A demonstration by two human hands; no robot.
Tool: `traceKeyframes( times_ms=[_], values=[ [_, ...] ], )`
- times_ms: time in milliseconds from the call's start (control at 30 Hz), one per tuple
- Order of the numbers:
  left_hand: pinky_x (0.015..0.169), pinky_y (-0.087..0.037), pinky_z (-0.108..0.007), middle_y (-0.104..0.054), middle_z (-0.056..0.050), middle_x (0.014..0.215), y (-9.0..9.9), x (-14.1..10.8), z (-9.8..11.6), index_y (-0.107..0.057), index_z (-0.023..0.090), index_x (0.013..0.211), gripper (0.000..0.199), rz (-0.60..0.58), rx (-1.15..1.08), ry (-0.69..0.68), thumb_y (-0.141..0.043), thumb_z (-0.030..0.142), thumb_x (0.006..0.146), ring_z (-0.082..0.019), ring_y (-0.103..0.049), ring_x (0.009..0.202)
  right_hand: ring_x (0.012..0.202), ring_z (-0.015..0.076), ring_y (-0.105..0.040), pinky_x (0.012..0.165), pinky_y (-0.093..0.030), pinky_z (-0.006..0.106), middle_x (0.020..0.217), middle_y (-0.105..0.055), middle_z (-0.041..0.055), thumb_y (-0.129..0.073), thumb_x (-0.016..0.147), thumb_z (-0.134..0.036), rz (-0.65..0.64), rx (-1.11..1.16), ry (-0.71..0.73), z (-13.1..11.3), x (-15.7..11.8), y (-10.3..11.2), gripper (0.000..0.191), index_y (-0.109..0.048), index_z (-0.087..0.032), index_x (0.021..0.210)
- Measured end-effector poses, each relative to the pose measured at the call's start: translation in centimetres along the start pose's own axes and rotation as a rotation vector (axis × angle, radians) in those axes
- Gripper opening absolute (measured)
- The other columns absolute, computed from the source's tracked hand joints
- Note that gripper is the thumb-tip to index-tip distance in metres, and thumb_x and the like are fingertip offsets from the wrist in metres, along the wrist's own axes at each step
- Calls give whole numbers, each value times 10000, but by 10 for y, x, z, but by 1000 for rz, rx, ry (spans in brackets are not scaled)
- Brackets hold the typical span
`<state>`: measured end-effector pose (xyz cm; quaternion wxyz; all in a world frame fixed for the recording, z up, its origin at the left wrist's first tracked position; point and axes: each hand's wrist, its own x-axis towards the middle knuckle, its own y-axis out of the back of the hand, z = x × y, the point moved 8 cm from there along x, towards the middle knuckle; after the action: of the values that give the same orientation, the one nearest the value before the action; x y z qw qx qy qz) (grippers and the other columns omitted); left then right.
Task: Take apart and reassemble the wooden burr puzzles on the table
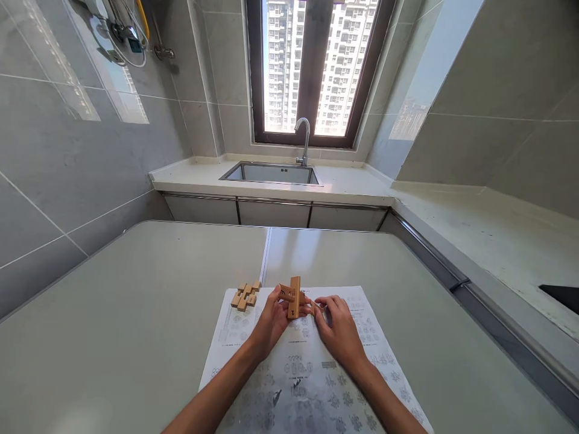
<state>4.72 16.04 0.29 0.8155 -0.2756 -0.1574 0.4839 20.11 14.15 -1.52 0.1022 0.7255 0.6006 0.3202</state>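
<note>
Several notched wooden pieces fitted crosswise form a block assembly (294, 296), raised over the paper and marked with dark characters. My left hand (274, 319) grips it from the left, fingers wrapped round its lower part. Just right of it, my right hand (336, 322) has its fingertips pinched on a small wooden piece (316, 306), close to the assembly; whether the two touch is hard to tell. Beneath both hands lies a large printed instruction sheet (296, 386) with diagrams. At its upper left corner sits an interlocked cluster of light wooden pieces (245, 296).
A pale table (136, 331) with a seam down its far half carries the sheet. Beyond its far edge are a counter (353, 187), a sink (275, 173) and a faucet (306, 141) below a window. Another counter (497, 235) runs along the right.
</note>
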Motion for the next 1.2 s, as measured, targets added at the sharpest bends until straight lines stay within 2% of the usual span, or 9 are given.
traceKeyframes(
  times_ms=[100,200,333,467,733,900,1067,1200],
  values=[
    [1096,-453,-480,-730,-196,1223,3,1,-5,-679,91,1164,569,0,17,16,-452,595,1028,-310,-706,1103,1079,285,-601,924,-522,469,1170,-641,109,-523,1023,-377,59,31,-1,-4,0,7,258,-629,-234,1209],
    [1126,-431,-492,-726,-187,1243,6,0,-8,-658,116,1196,533,17,83,8,-497,591,1017,-318,-688,1166,1097,272,-613,934,-550,470,1250,-610,114,-543,1014,-377,100,93,79,-15,-2,14,361,-556,-249,1351],
    [1099,-451,-500,-713,-173,1281,1,-4,-8,-565,163,1314,519,-21,200,1,-576,568,991,-325,-672,1210,1286,297,-557,1030,-539,492,1426,-519,116,-641,964,-365,16,136,244,-36,-6,10,522,-498,-308,1463],
    [1094,-460,-504,-733,-161,1242,-6,-7,-6,-529,179,1325,524,-78,312,-27,-661,525,954,-316,-686,1187,1370,298,-511,1096,-515,489,1462,-496,106,-677,950,-352,-63,162,271,-45,-9,4,517,-536,-337,1447],
    [1082,-453,-503,-759,-146,1161,0,-5,-7,-547,183,1305,610,-61,411,-64,-694,609,894,-337,-675,1200,1283,274,-587,1075,-526,466,1355,-624,89,-668,919,-245,-65,164,265,-42,-5,2,488,-558,-299,1392],
    [1053,-462,-480,-766,-148,1132,-6,-6,-2,-546,182,1290,620,-81,401,-94,-701,621,881,-332,-691,1159,1252,268,-617,1038,-539,451,1321,-673,55,-675,910,-238,-41,125,256,-44,-4,5,461,-592,-328,1354],
    [1075,-457,-480,-742,-145,1210,-12,-8,0,-553,212,1271,599,-102,396,-87,-747,592,850,-331,-670,1206,1220,282,-649,998,-555,461,1305,-695,62,-677,924,-260,-18,93,226,-39,-4,7,410,-615,-319,1326],
    [1151,-417,-490,-677,-132,1330,-12,-12,-2,-544,239,1314,544,-91,475,-107,-728,528,891,-318,-614,1305,1238,276,-653,1002,-562,442,1326,-693,84,-669,937,-267,26,95,214,-30,-5,9,391,-615,-288,1323]
  ],
)
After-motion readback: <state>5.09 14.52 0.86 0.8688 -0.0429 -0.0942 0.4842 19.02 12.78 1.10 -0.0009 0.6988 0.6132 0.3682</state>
